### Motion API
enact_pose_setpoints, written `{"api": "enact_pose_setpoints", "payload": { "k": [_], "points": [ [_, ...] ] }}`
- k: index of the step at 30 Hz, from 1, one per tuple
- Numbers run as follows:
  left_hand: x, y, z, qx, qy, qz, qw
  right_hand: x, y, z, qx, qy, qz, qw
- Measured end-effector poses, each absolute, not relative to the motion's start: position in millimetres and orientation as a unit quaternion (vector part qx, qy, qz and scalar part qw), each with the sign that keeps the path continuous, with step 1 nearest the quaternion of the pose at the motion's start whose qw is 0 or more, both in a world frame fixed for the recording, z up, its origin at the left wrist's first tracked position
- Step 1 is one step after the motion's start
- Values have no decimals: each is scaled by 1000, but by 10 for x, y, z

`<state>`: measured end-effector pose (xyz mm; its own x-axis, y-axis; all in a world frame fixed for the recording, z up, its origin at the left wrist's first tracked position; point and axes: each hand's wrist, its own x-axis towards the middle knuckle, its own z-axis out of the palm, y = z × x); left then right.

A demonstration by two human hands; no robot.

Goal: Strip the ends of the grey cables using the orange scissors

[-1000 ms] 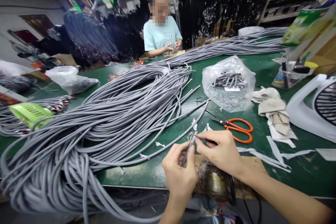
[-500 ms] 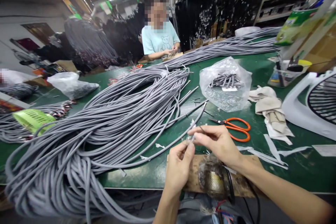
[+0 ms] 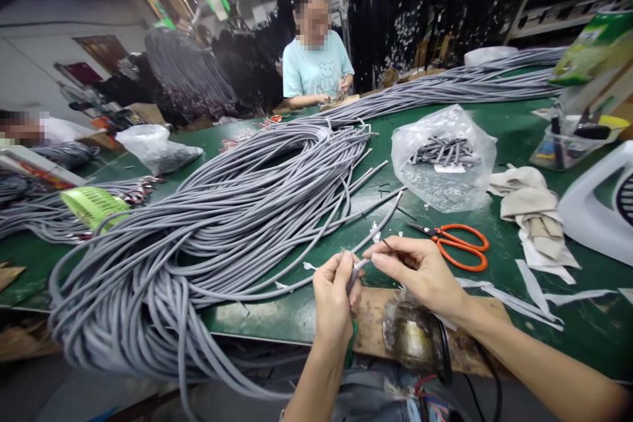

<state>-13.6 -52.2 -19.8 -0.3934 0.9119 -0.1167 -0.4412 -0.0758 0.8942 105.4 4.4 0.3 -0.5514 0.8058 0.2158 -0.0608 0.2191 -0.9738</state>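
Note:
My left hand [image 3: 332, 300] is closed round the end of a grey cable [image 3: 354, 275], held just above the table's front edge. My right hand [image 3: 418, 268] pinches the cable's stripped tip, where white filler strands show, right beside the left thumb. A big bundle of grey cables [image 3: 222, 211] lies across the green table [image 3: 499, 125] to the left. Under my hands sits a wooden board [image 3: 368, 330] with a small metal device [image 3: 413, 336] wrapped in plastic.
Orange-handled scissors [image 3: 457, 245] lie just beyond my right hand. A clear bag of short grey pieces [image 3: 442, 158], cloth rags [image 3: 531, 201], paper strips [image 3: 537, 287] and a white fan [image 3: 601, 208] fill the right side. A person in a light blue shirt [image 3: 316, 69] works at the far side.
The left hand shifted its grip along the cable end, and the right hand's pinch stayed at the tip. My view turned slightly left, so the things on the table slid right.

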Motion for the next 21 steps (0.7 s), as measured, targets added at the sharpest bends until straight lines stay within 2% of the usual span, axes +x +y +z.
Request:
{"api": "enact_pose_setpoints", "payload": {
  "k": [4,8,10,12,15,18,21],
  "points": [
    [-188,-490,-186,238,456,655,553,1066,64,-6,-245,-666,599,372],
    [-251,-442,-212,234,413,586,657,1035,74,-30,-212,-677,649,275],
    [-245,-453,-218,229,412,580,664,1016,76,-47,-222,-710,614,263],
    [-206,-509,-217,247,448,608,608,1012,77,-65,-256,-753,538,281],
    [-123,-655,-224,327,548,641,427,1035,69,-78,-287,-799,431,307],
    [-84,-779,-265,407,615,621,264,1062,42,-57,-255,-822,387,331],
    [-107,-825,-317,436,644,598,193,1074,13,-25,-223,-835,363,348]
  ]
}}
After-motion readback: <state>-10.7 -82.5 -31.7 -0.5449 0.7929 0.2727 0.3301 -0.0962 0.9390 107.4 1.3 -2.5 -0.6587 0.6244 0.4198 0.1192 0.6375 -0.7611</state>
